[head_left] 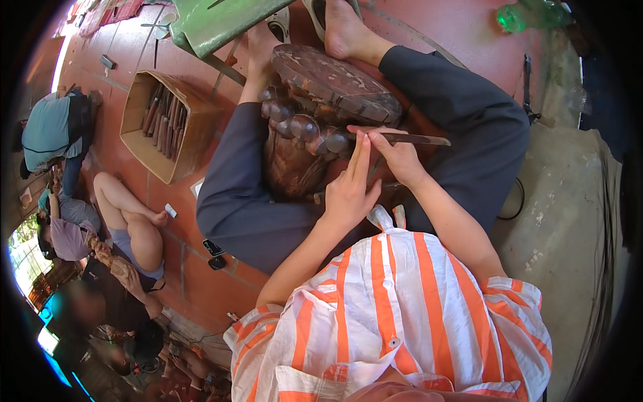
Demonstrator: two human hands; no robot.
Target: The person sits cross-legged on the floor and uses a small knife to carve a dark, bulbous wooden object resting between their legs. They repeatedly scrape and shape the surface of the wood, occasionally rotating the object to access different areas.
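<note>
A dark brown carved wooden piece [295, 161] with rounded knobs stands between my bent legs. Its flat round slab [335, 80] lies on the far side. My right hand [396, 157] is closed around a long slim brown tool [429, 139], which looks like a carving chisel. One end sticks out to the right, and the other reaches the knobs. My left hand [349, 191] has its fingers stretched out, their tips against the chisel beside my right fingers. Its thumb is apart. The chisel's working tip is hard to make out.
An open box [194, 120] on the red tiled floor at left holds several brown-handled tools. A green chair [221, 27] stands at the far side, near another person's bare feet. Several people sit at left. A green bottle [532, 15] lies at far right.
</note>
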